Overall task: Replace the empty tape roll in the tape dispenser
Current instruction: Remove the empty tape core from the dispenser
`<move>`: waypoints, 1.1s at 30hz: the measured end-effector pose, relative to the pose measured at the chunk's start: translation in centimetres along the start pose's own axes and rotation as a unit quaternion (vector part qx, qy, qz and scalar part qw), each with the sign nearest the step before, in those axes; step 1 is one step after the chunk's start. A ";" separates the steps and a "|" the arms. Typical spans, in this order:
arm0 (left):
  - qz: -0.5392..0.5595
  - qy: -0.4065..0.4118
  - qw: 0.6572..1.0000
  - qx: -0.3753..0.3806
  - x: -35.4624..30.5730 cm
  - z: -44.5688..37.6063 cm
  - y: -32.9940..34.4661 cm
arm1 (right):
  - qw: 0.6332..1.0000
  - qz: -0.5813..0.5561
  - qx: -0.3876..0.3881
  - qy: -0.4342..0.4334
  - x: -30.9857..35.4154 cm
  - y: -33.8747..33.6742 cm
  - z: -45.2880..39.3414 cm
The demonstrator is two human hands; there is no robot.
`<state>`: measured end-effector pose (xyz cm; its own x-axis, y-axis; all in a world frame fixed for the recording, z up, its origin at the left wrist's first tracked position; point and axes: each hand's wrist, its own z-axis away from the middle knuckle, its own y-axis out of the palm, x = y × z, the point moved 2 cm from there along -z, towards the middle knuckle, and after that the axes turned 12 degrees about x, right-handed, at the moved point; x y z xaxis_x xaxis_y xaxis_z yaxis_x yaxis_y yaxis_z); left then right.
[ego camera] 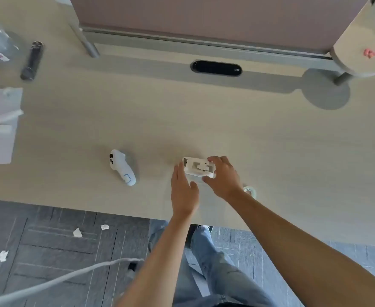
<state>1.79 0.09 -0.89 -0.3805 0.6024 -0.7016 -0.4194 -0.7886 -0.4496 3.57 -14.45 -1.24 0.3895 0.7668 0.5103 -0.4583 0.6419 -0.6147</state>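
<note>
Gripping the tape dispenser (198,167) on the desk (204,120), right hand (223,177) pinches its end; left hand (183,188) open beside it.

Single head-worn wide-angle view, looking steeply down and forward from above the standing person; both forearms enter from the lower edge; the desk (226,120) fills the upper two thirds, its near edge crossing mid-frame; the floor (49,251) and the person's legs occupy the bottom; straight edges bow toward the margins.
</note>
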 end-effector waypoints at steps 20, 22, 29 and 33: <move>0.037 0.123 0.990 -0.053 2.6 -4.1 0.9 | 0.988 -0.062 -0.068 -0.124 -3.6 2.3 -0.7; 0.038 0.156 0.986 -0.050 3.3 -4.7 1.2 | 0.984 -0.067 -0.092 -0.137 -4.0 2.9 -0.8; 0.008 0.212 0.974 -0.081 5.9 -5.9 2.0 | 0.969 -0.084 -0.142 -0.183 -5.3 4.9 -1.7; 0.005 0.253 0.963 -0.096 6.6 -6.5 2.6 | 0.957 -0.081 -0.189 -0.206 -5.8 6.0 -2.2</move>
<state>3.54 1.20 -10.23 0.0861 0.4954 -0.8644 -0.2400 -0.8317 -0.5006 0.30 -15.07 -9.17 0.0474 0.6447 0.7630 -0.0662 0.7642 -0.6416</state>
